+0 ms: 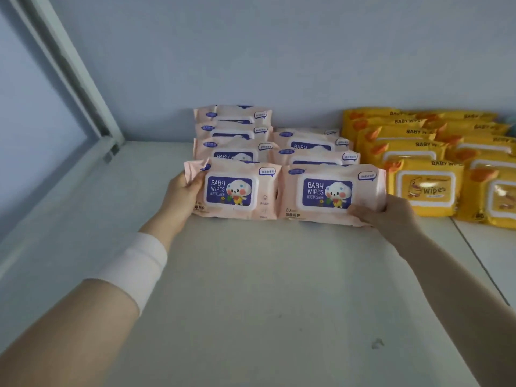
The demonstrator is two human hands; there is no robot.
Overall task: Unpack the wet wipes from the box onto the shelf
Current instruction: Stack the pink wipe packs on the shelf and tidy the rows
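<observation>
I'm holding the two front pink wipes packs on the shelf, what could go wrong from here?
The pink packs stand leaning in rows; once released, the two front packs could slide forward on the shelf and the rows behind might tip. The right hand grips only its pack's lower corner, so it may twist against the yellow packs beside it.

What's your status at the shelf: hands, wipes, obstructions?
Left hand grips left pink pack by its flap. Right hand holds right pink pack at its corner. Both front their rows on the shelf. Yellow packs close beside; box unseen.
</observation>
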